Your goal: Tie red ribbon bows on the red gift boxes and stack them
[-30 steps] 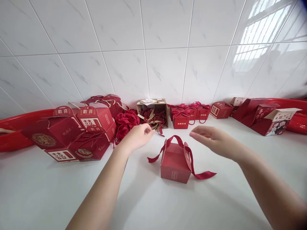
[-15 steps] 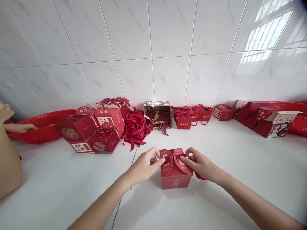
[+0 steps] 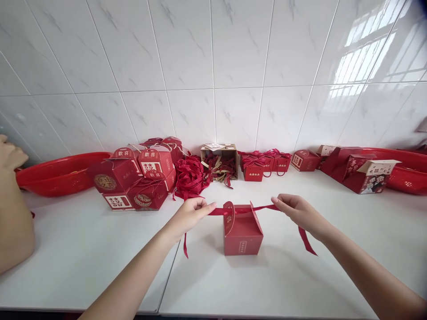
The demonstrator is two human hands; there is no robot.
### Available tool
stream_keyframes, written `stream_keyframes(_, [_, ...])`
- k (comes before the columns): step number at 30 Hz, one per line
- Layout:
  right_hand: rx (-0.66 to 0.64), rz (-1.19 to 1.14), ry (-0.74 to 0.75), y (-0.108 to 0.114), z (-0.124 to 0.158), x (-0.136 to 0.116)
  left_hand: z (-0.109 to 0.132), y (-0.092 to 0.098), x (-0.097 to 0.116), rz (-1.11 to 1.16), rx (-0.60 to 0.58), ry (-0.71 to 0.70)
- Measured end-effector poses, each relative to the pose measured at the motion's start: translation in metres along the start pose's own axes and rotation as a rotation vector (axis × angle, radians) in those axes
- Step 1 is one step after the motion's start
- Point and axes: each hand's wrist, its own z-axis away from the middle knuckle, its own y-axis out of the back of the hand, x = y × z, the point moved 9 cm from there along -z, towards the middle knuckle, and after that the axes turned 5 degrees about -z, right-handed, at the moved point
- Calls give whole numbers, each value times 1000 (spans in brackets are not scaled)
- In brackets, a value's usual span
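A small red gift box (image 3: 243, 240) stands upright on the white table in front of me, its rounded top flaps partly raised. A red ribbon (image 3: 218, 211) runs through the flaps and is stretched out to both sides. My left hand (image 3: 190, 215) pinches the ribbon left of the box, with a loose tail hanging below. On the right, my right hand (image 3: 298, 211) pinches the other end, whose tail dangles under the palm. Neither hand touches the box itself.
Stacked red gift boxes (image 3: 133, 186), a ribbon bundle (image 3: 191, 175) and an open carton (image 3: 237, 164) of ribbons line the wall. Small tied boxes (image 3: 253, 173) stand beside it. Red baskets (image 3: 53, 178) sit at both sides. Another person's arm (image 3: 15, 209) is at far left.
My hands have moved off the box's flaps and apart to either side, drawing the ribbon out taut between them. The flaps now stand more upright.
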Motion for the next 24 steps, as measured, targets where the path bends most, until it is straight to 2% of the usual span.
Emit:
stream_keyframes(5, [-108,69,136,-4,-1,1,-10,-8,-9,-39,7,-34])
stream_keyframes(8, [-170,85,147,-7,2,5,-12,-8,-13,-37,-6,-24])
stream_keyframes(13, [-188,52,152,-2,3,-6,-6,-4,4,-13,-25,-22])
stream_keyframes(18, [-229,-116,30,1,-5,-3,-2,-2,24,-3,-23,-48])
stream_keyframes(21, [-248,-188,71,1,-10,-5,-4,-2,20,-6,-15,-26])
stream_keyframes(24, [-314,-124,108,-3,-11,-8,-6,-2,15,-5,-27,-12])
